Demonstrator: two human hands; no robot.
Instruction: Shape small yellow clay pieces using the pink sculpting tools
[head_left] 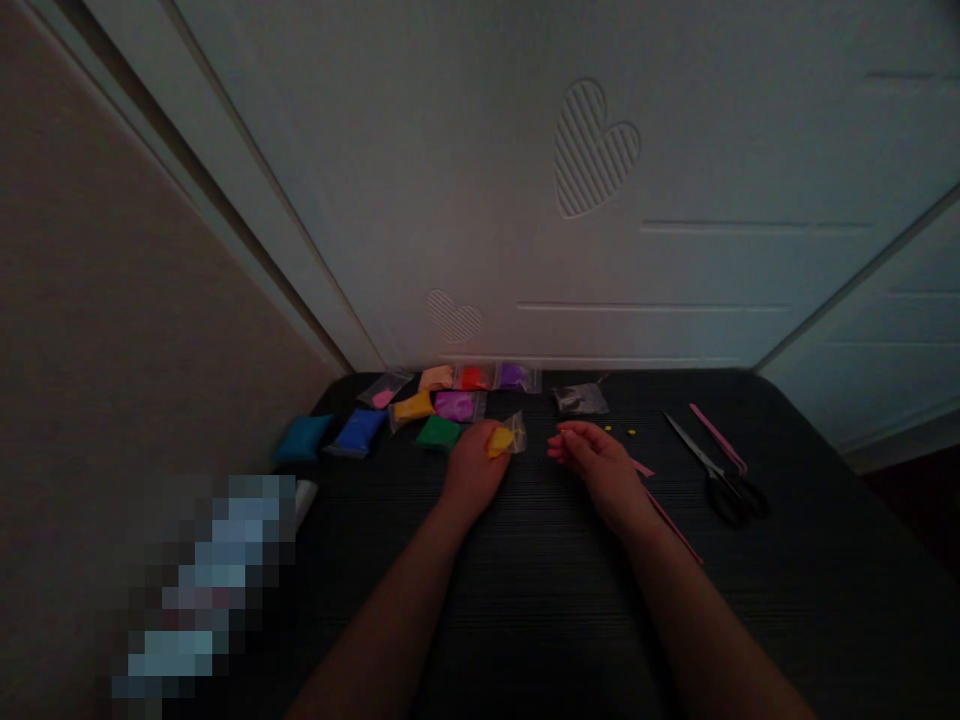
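Low over the dark table, my left hand is closed around a small clear bag of yellow modelling clay, its plastic mouth pointing right. My right hand is a short way to the right, thumb and fingertips pinched together. Whatever sits in that pinch, if anything, is too small and dim to make out. Beyond the right hand lie two tiny yellow bits. A thin pink tool rests on the table, partly hidden under my right hand and wrist.
Several bags of coloured clay lie at the back left, among them green, blue and purple. A bag with dark contents lies behind. To the right are black-handled scissors and another pink tool. A white panel rises behind.
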